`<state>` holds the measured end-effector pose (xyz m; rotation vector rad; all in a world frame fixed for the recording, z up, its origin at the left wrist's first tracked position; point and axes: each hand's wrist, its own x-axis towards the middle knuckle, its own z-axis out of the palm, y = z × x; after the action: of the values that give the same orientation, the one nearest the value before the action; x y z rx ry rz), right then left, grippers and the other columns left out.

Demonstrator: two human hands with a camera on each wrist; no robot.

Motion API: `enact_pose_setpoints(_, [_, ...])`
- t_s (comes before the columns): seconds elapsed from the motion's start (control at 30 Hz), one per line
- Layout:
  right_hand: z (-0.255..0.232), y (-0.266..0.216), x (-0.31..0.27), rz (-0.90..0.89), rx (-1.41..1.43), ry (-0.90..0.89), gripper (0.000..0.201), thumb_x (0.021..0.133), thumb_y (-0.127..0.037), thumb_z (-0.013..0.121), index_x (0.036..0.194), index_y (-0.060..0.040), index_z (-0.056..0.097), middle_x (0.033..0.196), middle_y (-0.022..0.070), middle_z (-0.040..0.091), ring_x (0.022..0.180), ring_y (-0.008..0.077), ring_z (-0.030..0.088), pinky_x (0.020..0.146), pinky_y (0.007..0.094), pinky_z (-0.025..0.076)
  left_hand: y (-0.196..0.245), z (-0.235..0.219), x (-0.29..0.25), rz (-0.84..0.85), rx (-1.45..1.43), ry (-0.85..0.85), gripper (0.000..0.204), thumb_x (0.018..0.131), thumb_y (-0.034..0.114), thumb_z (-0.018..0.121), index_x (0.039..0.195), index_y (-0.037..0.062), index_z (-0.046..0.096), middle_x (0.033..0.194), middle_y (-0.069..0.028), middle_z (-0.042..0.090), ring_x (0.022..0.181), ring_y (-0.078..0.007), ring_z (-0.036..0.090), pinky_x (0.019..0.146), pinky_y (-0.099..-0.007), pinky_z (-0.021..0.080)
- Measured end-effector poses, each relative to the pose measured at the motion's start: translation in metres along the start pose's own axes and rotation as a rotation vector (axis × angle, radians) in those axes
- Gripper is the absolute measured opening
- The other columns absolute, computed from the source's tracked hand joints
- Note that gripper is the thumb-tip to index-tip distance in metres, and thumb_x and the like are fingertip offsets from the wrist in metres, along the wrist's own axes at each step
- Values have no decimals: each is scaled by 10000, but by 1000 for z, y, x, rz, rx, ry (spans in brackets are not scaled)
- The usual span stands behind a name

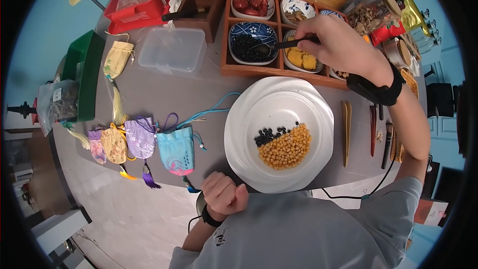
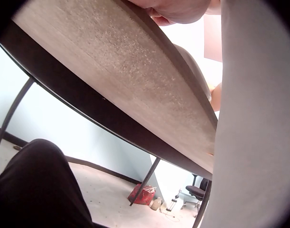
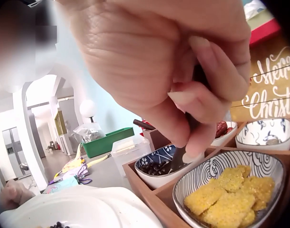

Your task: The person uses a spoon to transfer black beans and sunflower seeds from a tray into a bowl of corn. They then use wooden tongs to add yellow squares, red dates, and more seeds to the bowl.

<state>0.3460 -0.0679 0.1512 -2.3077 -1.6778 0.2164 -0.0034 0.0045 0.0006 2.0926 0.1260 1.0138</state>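
Note:
My right hand pinches the dark handle of a spoon. The spoon's bowl is down among the black beans in a blue-patterned dish. In the right wrist view, thumb and fingers close round the handle above that dish. Below it stands a white bowl with yellow corn-like kernels and a smaller patch of black beans. My left hand rests near the table's front edge, fingers loosely curled, holding nothing.
A wooden compartment tray bears dishes of red dates and yellow pieces. Drawstring pouches lie left of the bowl. A clear plastic box and green bin stand farther left. Wooden tongs lie at right.

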Motion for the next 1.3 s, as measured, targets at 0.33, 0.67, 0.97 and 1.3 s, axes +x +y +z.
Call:
enact_pose_setpoints(0.33, [10, 1, 8, 315, 342, -218, 161, 955, -80, 627, 877, 49, 684, 666, 48, 651, 601, 88, 590, 586, 285, 462, 2, 0, 3, -5, -10, 1, 379, 824, 8, 629, 558, 54, 363, 538, -52, 399, 445, -219, 350, 460, -330, 259])
enact_pose_setpoints(0.67, [8, 16, -6, 308, 410, -203, 156, 995, -88, 591, 945, 42, 660, 718, 20, 641, 712, 73, 599, 664, 259, 450, 1, 1, 1, 5, 2, 23, 386, 760, -7, 650, 555, 79, 335, 536, -39, 380, 431, -221, 344, 448, -326, 255])
enact_pose_setpoints(0.97, [7, 31, -21, 286, 541, -68, 171, 998, -107, 588, 983, 49, 656, 734, 32, 665, 692, 76, 568, 653, 263, 450, 5, -1, 5, -2, -3, -9, 368, 832, -18, 601, 563, 41, 357, 532, -59, 393, 451, -216, 340, 465, -329, 249])
enact_pose_setpoints(1.3, [-10, 26, -72, 339, 546, -124, 173, 1032, -134, 584, 1042, 23, 656, 766, -19, 636, 695, 38, 516, 633, 219, 410, 1, 1, 0, -6, 16, 0, 391, 795, 5, 641, 555, 70, 338, 547, -47, 394, 441, -216, 344, 460, -332, 242])
